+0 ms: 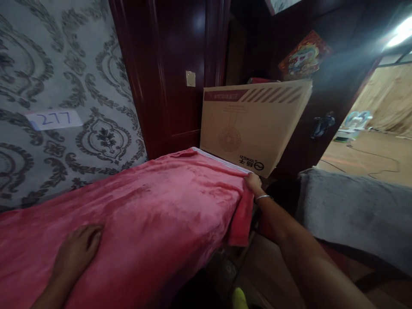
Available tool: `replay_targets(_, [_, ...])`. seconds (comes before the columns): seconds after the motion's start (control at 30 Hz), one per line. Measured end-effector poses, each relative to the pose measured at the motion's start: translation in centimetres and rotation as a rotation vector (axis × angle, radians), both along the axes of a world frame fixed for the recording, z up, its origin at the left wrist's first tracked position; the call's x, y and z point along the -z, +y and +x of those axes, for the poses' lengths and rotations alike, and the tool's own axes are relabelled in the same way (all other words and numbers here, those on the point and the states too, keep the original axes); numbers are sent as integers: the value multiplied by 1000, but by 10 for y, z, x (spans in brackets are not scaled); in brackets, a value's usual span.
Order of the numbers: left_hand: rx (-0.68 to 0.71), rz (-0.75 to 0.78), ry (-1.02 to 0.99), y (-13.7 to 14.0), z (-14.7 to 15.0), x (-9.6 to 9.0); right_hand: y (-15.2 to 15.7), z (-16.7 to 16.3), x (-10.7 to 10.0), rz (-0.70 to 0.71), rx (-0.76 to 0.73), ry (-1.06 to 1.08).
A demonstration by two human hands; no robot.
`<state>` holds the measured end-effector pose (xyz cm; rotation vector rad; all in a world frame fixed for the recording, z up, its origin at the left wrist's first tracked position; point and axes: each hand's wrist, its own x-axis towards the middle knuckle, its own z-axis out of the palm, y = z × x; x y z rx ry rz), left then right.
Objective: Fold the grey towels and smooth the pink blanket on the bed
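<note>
A pink plush blanket [154,206] is spread over a long, low surface against the wall, with pale trim along its far edge. My right hand [254,183], with a bracelet at the wrist, reaches to the far right corner and is closed on the trimmed edge. Below that hand, a flap of the blanket hangs over the side. My left hand [77,249] rests palm down on the near left part of the blanket, fingers lying on it and holding nothing. What lies under the blanket is hidden.
A large cardboard box [247,124] leans just beyond the blanket's far edge, by a dark red door [170,51]. On the right stands a seat with a grey cover [354,214]. A cord crosses the floor [386,148] through the doorway.
</note>
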<state>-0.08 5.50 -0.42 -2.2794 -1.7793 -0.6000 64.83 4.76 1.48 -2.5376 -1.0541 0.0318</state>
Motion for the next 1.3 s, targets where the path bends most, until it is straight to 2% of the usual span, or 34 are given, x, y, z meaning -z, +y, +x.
replay_targets(0.3, [0, -31, -6, 0, 2, -2, 12, 20, 11, 31, -3, -30])
replay_targets(0.43, [15, 0, -15, 3, 0, 2, 12, 10, 12, 71, -48, -96])
replay_targets(0.5, [26, 6, -16, 4, -2, 3, 12, -6, 14, 119, -130, -162])
replay_targets(0.57, [31, -1, -7, 4, -1, 3, 12, -24, 19, 139, -324, -229])
replay_targets(0.63, [32, -7, 5, 3, 1, 0, 12, -42, 28, 86, -562, -270])
replay_targets(0.7, [32, -5, 21, 0, 4, -3, 10, -55, 37, -26, -664, -265])
replay_targets(0.8, [22, 15, 67, -7, 10, -7, 6, -62, 44, -147, -601, -234])
replay_targets(0.97, [-10, 86, 102, -14, 19, -6, 7, -60, 45, -174, -583, -205])
replay_targets(1.1, [109, -32, 141, 6, 58, -8, 14, -57, 51, -152, -602, -231])
replay_targets(1.2, [176, -134, 171, 34, 111, -12, 17, -52, 53, -118, -590, -258])
replay_targets(1.3, [161, -148, 164, 55, 161, -9, 22, -46, 47, -51, -546, -226])
